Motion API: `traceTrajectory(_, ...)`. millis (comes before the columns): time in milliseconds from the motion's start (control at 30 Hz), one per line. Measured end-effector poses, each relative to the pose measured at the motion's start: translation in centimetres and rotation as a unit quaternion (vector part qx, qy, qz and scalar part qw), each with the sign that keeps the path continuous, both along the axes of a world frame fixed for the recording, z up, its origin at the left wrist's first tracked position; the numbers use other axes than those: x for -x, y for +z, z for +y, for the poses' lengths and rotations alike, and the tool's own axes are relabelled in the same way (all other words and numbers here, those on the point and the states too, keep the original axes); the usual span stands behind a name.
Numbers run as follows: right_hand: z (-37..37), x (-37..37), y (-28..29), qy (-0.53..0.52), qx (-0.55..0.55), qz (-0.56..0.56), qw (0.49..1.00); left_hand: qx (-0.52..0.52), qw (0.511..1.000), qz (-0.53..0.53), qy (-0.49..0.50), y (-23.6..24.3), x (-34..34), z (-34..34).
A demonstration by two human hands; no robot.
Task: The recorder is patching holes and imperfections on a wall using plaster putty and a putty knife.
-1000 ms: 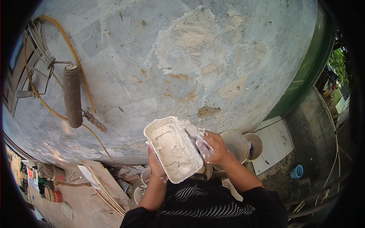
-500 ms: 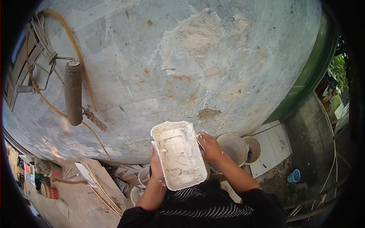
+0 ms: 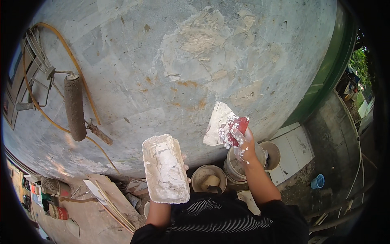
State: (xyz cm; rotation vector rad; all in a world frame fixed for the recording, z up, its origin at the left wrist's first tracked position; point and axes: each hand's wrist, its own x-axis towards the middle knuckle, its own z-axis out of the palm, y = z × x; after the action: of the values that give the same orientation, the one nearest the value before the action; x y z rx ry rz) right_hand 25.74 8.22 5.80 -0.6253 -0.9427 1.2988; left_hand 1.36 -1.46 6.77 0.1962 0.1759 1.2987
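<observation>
My left hand (image 3: 185,166) holds a rectangular plastic tray (image 3: 148,173) from beneath; only its fingertips show along the right side. White putty (image 3: 168,166) lies thick inside the tray and crusts its rim. To the right, my right hand (image 3: 245,147) grips a putty knife (image 3: 217,122) by its red handle, the wide blade pointing up and left. White paste coats the blade, and lumps of it stick to the handle and fingers. Knife and tray are apart. Beyond them stands a grey wall (image 3: 134,93) with rough patches of filler.
Below the wall stand a bucket (image 3: 233,164), a round basin (image 3: 197,175) and another bucket (image 3: 273,156). A paint roller (image 3: 74,107) hangs at left beside a yellow hose (image 3: 67,44). Boards (image 3: 109,191) lie lower left; a blue plastic cup (image 3: 317,181) stands at right.
My right hand has left the tray's side and moved right and up, and the putty knife now shows in it. The tray has shifted left in my left hand.
</observation>
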Motion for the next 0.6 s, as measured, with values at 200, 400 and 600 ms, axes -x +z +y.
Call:
traceTrajectory(200,-0.6,0.0,0.6,0.024,0.008,0.040,0.999,-0.120,0.992,0.035,-0.020,-1.5,-0.4,0.8)
traceTrajectory(400,-2.9,1.8,0.8,-0.019,-0.091,-0.158,0.983,-0.019,0.995,0.093,0.043,-4.0,-1.0,1.1)
traceTrajectory(600,-2.6,2.0,0.3,0.008,-0.127,-0.200,0.971,0.025,0.993,0.105,0.053,-3.8,-1.3,0.8)
